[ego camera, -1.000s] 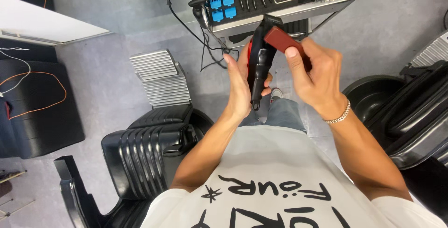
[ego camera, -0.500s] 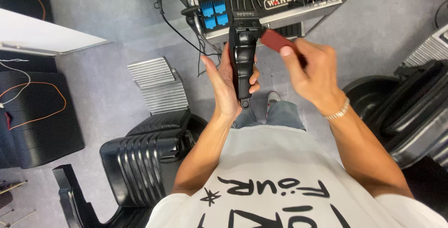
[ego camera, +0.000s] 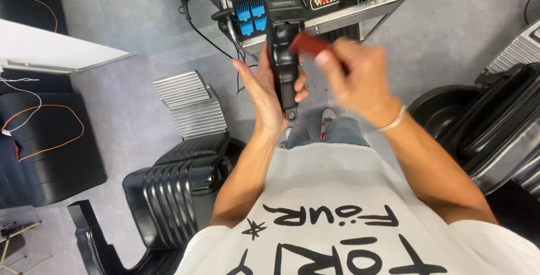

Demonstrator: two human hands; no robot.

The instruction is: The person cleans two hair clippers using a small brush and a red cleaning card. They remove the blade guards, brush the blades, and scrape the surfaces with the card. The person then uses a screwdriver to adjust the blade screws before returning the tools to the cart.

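- The left hand (ego camera: 264,92) is cradling a black hair clipper (ego camera: 283,64) upright, its blade end pointing away from the person toward the tool tray (ego camera: 360,6); the palm is lying open along the clipper's left flank while the thumb and curled fingers (ego camera: 301,92) are wrapping its lower body, a hold that is steadying the tool and leaving its upper end free to be worked on.
- The right hand (ego camera: 354,78) is blurring with motion; its fingers are pinching a small dark-red brush-like piece (ego camera: 306,43) right beside the clipper's upper end, apparently touching it, though the blur is hiding the exact contact.
- The clipper is hanging in mid-air between the two hands, above the person's knees and shoes, just in front of the tray, so it is resting on no desk.
- The tray is carrying blue comb attachments (ego camera: 250,17) and other dark tools that are sitting within easy reach of both hands; a cable (ego camera: 208,39) is trailing from it toward the floor.
- A black ribbed barber chair (ego camera: 174,190) is standing to the person's left, with its metal footrest (ego camera: 188,103) lying flat nearby.
- A bracelet (ego camera: 394,120) is circling the right wrist.
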